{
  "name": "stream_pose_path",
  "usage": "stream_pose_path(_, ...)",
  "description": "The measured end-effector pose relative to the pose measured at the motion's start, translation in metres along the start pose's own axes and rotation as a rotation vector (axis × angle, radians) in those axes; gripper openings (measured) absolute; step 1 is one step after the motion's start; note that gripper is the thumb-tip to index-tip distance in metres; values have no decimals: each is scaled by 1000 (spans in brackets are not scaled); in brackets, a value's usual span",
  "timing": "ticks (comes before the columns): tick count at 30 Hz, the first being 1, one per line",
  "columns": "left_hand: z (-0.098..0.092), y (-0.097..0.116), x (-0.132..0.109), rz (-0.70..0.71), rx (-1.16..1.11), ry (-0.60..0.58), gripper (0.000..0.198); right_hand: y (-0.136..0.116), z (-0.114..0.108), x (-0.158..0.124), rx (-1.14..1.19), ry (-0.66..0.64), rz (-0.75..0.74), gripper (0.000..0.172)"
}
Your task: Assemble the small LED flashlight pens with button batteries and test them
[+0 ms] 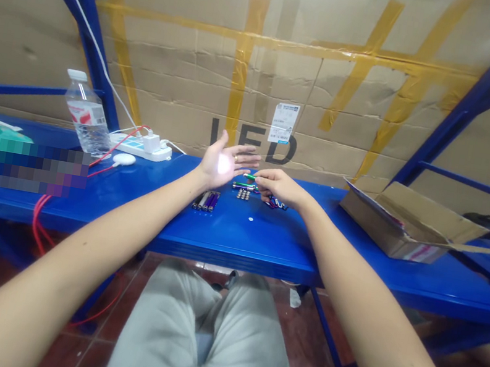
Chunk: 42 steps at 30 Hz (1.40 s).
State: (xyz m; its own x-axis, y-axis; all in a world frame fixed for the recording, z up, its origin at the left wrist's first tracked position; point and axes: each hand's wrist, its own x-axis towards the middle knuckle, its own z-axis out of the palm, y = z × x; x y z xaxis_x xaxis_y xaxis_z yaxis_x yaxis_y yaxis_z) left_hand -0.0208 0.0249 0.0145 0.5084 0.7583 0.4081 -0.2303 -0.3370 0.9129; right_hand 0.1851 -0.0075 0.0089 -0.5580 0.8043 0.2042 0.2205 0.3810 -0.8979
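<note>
My left hand is held palm up over the blue shelf, fingers spread, with a bright spot of light on the palm. My right hand is closed round a small green flashlight whose tip points at the left palm. Under the hands lie a row of small dark and purple flashlights, one more small flashlight, a cluster of tiny button batteries and some coloured pieces by my right hand.
A water bottle, a white power strip with red and white cables, and a white puck stand at left. An open cardboard box lies at right. Taped cardboard forms the back wall. My knees are below the shelf.
</note>
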Motion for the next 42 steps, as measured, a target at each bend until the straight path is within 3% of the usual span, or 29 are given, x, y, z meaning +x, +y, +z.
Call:
stream_pose_path(10,-1,3,-2,28,85,6,87,0,0,-1,16,-17,14,35)
stream_pose_path(19,0,4,-2,-8,1,40,87,0,0,-1,13,-19,15,35)
stream_pose_path(25,1,3,-3,11,31,-3,86,0,-1,0,-25,28,-18,36)
stream_pose_path(35,3,2,-1,-113,-253,31,89,2,-6,1,-151,82,-57,25)
stream_pose_path(42,3,1,-1,-130,-291,25,87,3,-8,2,-186,173,-29,12)
